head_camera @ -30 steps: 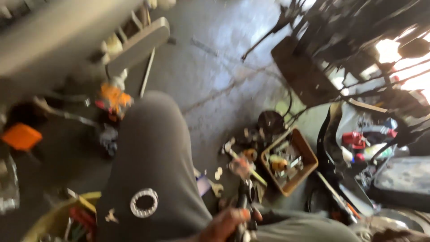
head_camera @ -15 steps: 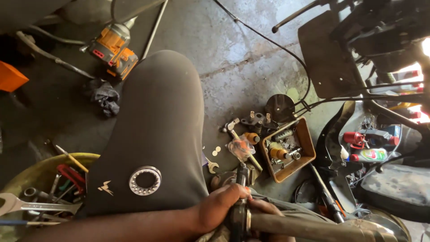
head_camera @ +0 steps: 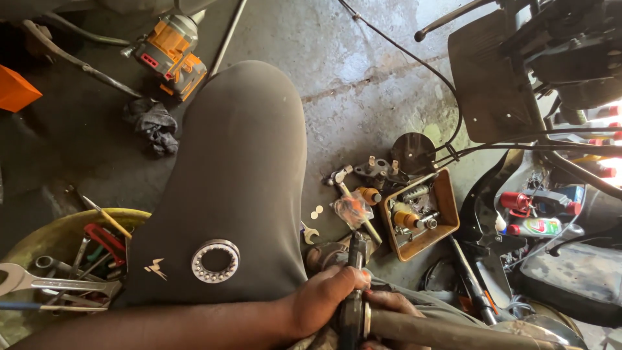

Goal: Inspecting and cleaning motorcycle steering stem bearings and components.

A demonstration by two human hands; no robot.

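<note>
Down at the bottom of my view, my left hand (head_camera: 321, 301) is now wrapped tight around a dark tool (head_camera: 355, 285) that stands up against the end of a long dusty tube (head_camera: 440, 330). A second ago the view was swinging and blurry, and I could only just see the hand near the edge. Now the view sits steady and looks straight down, so the hand, the tool and the tube are all easy to see. I think that means the looking around is over and the work on the tube end is under way.

My left grip is closed all the way round the tool, fingers curled over it and thumb on the near side. My right hand (head_camera: 389, 303) peeks out just behind the tool, touching the tube, but most of it is hidden, so I cannot tell if that grip is closed or loose.

On my knee rests a shiny ring bearing (head_camera: 215, 260), and it lies in the same spot as before. Just past the tool, on the concrete floor (head_camera: 363, 78), sits a small brown tray (head_camera: 447, 220) with little metal parts in it. Left of my leg is a yellow bowl (head_camera: 39, 233) full of wrenches, and far up the floor lies an orange drill (head_camera: 170, 55)
</note>
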